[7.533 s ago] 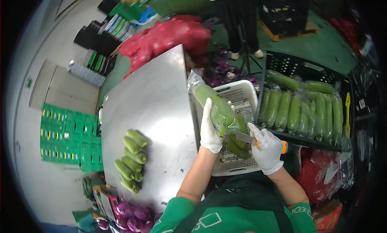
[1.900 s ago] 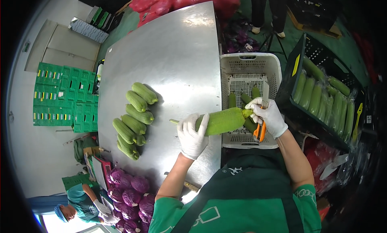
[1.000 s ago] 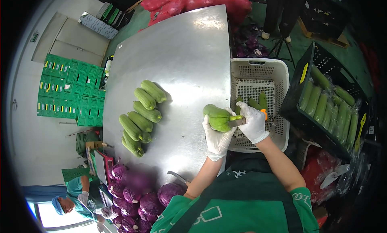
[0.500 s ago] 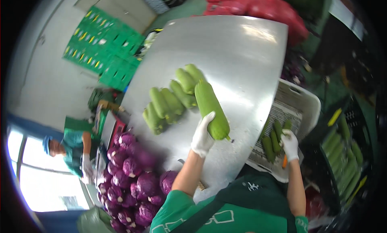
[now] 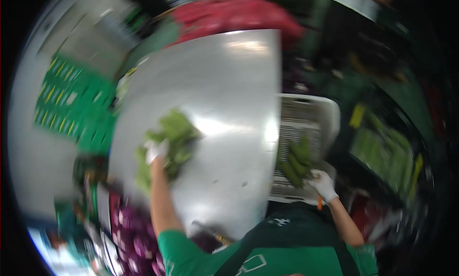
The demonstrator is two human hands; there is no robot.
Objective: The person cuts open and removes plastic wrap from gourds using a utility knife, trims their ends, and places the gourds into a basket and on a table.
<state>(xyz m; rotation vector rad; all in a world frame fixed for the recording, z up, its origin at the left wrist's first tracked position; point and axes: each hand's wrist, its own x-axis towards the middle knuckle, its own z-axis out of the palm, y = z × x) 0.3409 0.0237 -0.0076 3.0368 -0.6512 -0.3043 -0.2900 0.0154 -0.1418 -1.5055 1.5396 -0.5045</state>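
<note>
My left hand (image 5: pixel 157 151), in a white glove, is over the left side of a pile of light green gourds (image 5: pixel 178 125) on the steel table. Motion blur smears its fingers and the pile, so I cannot tell whether it grips a gourd. My right hand (image 5: pixel 324 185), also gloved in white, is closed at the near right side of a pale plastic crate (image 5: pixel 330 111). An orange handle (image 5: pixel 320 203) sticks out below that hand; the rest of the tool is hidden. Several darker green gourds (image 5: pixel 295 162) lie in the crate beside my right hand.
The steel table (image 5: pixel 224 85) fills the middle. Purple cabbages (image 5: pixel 136 235) are heaped at lower left, near a blurred co-worker (image 5: pixel 71 238). A dark crate of long green gourds (image 5: pixel 382 154) stands at right. Red sacks (image 5: pixel 234 18) lie beyond the table, green crates (image 5: pixel 71 101) at far left.
My left hand has moved left to the gourd pile; the large gourd it held up no longer shows apart from the pile. My right hand stays at the crate. The whole view has shifted.
</note>
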